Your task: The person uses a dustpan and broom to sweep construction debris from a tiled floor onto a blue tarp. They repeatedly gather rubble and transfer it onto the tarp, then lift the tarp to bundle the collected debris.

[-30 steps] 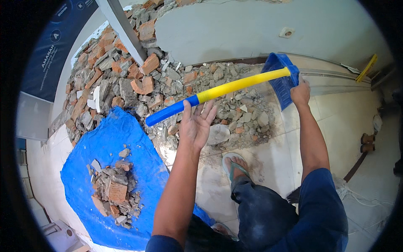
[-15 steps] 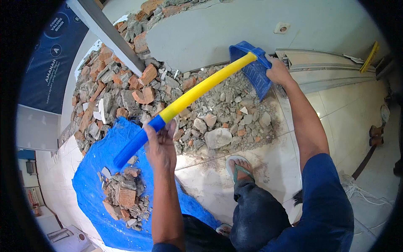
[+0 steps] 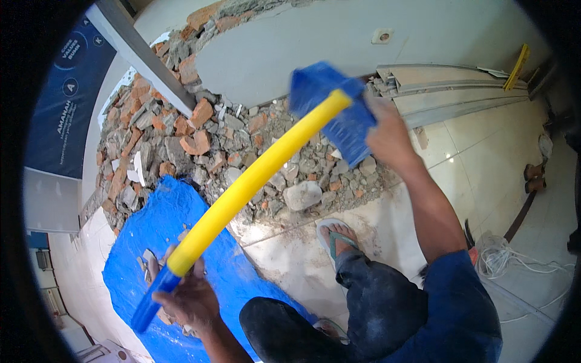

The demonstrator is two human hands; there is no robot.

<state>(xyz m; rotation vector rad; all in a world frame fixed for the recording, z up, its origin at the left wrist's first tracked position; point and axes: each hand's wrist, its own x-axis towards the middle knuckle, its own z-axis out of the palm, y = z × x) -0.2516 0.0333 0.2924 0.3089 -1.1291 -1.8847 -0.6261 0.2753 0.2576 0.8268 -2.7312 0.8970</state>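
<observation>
I hold a long-handled dustpan with a blue plastic pan point(image 3: 330, 112), a thick yellow handle point(image 3: 254, 178) and a blue end grip point(image 3: 154, 305). My right hand point(image 3: 390, 136) is closed on the pan's right edge, near where the handle joins. Around the lower handle, by the blue grip, my left hand point(image 3: 187, 296) is closed, its thumb across the front. The pan hangs above grey and orange rubble point(image 3: 284, 172) along the wall, blurred by motion. Beneath my left hand lies a blue tarp point(image 3: 175, 212); the hand and grip mostly cover a small debris heap on it.
Larger broken bricks point(image 3: 145, 139) pile up at the left beside a grey upright post point(image 3: 142, 54). Panels point(image 3: 460, 91) lie along the wall at right. A bundle of white cable point(image 3: 496, 257) rests on the tiled floor, right of my sandalled foot point(image 3: 336, 233).
The dustpan has moved left and nearer to me, its grip end dropping over the tarp. Both hands have moved with it, my left one toward the lower left.
</observation>
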